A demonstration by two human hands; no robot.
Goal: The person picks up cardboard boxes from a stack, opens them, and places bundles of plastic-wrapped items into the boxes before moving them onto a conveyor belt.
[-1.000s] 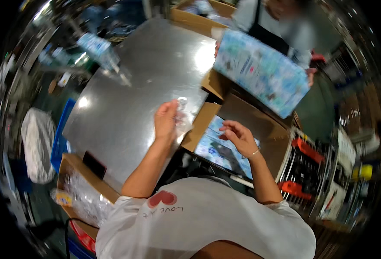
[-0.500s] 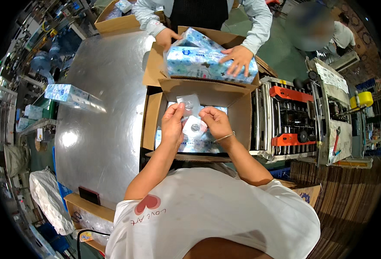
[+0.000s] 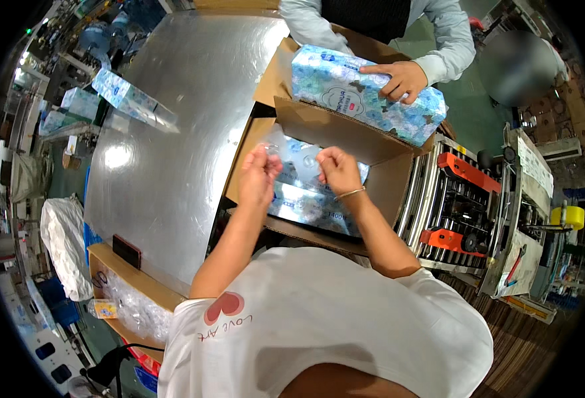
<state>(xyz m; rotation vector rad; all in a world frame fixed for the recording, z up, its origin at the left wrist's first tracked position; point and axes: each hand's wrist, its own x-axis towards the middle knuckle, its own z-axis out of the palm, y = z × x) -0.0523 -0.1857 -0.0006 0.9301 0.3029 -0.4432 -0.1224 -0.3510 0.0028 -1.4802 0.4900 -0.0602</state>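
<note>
Apparently separating clear plastic pieces [image 3: 308,161] above open carton [image 3: 345,131] of blue-patterned packs [image 3: 313,207]; pinching one in fingers of left hand [image 3: 258,178], another in fingers of right hand [image 3: 341,175]; likely needing gentle, separate grips next

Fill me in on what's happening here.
A person's left grip and right grip hold thin clear plastic pieces above an open cardboard box. Blue patterned packs lie inside it. Across from them, a co-worker touches another blue patterned pack at a second open box. A metal table stands to the left.
</note>
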